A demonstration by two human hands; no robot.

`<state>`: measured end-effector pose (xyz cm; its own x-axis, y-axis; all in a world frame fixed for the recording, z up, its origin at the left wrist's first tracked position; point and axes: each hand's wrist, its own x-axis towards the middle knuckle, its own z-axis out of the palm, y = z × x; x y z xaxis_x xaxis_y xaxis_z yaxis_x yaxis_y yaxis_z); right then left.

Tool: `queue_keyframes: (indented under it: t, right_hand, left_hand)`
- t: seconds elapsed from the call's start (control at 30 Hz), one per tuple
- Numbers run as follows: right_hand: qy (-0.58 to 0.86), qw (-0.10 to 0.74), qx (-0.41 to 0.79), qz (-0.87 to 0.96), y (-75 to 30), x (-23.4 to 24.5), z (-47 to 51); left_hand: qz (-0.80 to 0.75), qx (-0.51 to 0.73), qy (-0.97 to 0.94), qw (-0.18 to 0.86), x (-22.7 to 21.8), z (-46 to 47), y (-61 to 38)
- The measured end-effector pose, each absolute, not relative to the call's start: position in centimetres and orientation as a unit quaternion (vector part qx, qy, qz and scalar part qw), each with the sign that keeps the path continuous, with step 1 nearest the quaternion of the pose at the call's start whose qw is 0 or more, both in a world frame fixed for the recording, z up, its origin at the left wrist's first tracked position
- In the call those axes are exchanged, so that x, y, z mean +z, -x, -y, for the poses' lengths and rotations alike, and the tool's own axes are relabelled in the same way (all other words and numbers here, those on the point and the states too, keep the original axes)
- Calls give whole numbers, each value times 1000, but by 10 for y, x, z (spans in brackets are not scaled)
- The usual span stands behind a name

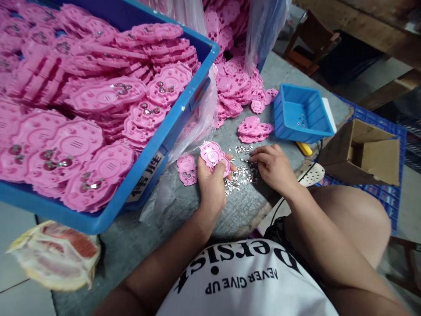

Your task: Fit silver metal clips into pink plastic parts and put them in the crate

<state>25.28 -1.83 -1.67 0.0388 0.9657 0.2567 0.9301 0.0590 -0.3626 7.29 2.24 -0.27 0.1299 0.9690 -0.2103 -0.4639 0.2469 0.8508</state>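
Observation:
My left hand point(213, 177) is closed on a pink plastic plate point(213, 154) and holds it above the grey table point(184, 206). My right hand point(272, 164) rests on a scatter of small shiny metal pieces point(241, 173), with its fingertips pinched together among them. Whether a piece is between the fingers I cannot make out. Another pink plate point(187, 169) lies just left of my left hand.
A big blue crate point(171, 131) full of pink plates with metal clips stands on the left. A small blue tray point(301, 115) holds a few metal pieces. Loose pink plates point(255, 127) spill from a plastic bag point(263, 30). A cardboard box point(365, 151) sits right; a peeled pomelo point(55, 254) lower left.

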Motion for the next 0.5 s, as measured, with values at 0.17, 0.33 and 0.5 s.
queue_keyframes:
  t: [0.17,0.33,0.5]
  right_hand:
    - [719,220,9,659,-247,-19,12]
    - [724,146,-1,674,-233,-20,6]
    - [703,183,25,686,-238,-16,11]
  left_hand:
    - [-409,535,-320,666,-4,-24,-73]
    - [-412,536,-322,662,-4,-24,-72]
    - [-412,536,-326,661,-1,-23,-72]
